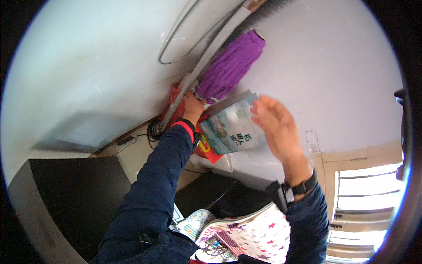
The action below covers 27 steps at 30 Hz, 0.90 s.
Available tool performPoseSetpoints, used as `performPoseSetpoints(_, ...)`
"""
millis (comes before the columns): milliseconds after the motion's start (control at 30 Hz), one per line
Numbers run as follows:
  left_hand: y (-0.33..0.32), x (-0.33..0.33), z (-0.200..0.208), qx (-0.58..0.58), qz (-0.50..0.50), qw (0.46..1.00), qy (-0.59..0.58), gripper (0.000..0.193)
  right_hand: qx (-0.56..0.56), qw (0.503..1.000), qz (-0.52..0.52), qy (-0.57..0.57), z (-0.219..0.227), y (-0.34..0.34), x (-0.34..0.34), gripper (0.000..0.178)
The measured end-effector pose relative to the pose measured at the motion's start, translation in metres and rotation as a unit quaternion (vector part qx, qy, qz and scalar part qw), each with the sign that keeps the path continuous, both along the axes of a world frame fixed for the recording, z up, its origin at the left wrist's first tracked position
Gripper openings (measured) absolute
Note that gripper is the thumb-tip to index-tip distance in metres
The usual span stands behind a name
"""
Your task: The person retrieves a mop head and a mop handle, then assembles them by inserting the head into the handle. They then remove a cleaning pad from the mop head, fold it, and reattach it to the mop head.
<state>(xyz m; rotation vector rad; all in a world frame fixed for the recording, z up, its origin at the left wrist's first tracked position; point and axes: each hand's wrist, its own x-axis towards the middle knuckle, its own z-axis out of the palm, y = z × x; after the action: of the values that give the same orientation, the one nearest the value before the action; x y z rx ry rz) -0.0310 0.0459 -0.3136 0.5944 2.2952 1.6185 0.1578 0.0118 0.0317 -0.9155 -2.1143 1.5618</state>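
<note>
My left hand (pixel 193 108) reaches into the corner, at the lower end of a long purple gathered-cloth bundle (pixel 231 66) leaning on the wall. Its fingers are mostly hidden, so their grip does not show. Red plastic bagging (pixel 173 94) lies beside that hand, and a grey pole (pixel 200 68) slants past it. To the right, a pale green and white printed carton or bag (pixel 231 125) tilts against the wall, with a red and yellow packet (pixel 206 149) below it. Raised at the carton's right edge, my right hand (pixel 279 130) is open, its fingers slightly bent and blurred.
A cable (pixel 169 50) loops down the left wall; black cords (pixel 154 130) coil at the pole's foot. Black flat surfaces (pixel 79 198) stand lower left and centre. Star-patterned cloth (pixel 259 229) lies close to me, and a barred window (pixel 367 189) is at right.
</note>
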Motion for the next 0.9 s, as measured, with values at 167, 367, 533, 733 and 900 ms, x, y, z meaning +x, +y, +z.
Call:
performPoseSetpoints(167,0.003,0.023,-0.010,0.083,-0.003,0.990,-0.113,0.080,-0.110,0.986,-0.120,0.022,0.001,-0.042,0.124,0.025)
performPoseSetpoints(367,-0.042,0.049,0.052,0.104,0.041,0.993,0.026,0.051,-0.166,0.935,-0.313,0.029,0.005,-0.108,0.264,0.018)
performPoseSetpoints(533,-0.031,0.048,0.105,0.035,-0.189,0.876,0.443,0.056,-0.153,0.901,-0.403,0.053,0.009,-0.161,0.341,0.016)
performPoseSetpoints(733,-0.039,0.027,0.098,-0.212,-0.258,0.793,0.510,0.053,-0.175,0.879,-0.441,0.052,-0.002,-0.222,0.392,0.016)
performPoseSetpoints(900,-0.079,0.056,0.078,-0.207,-0.229,0.754,0.580,0.050,-0.210,0.844,-0.489,0.067,-0.024,-0.283,0.423,0.015)
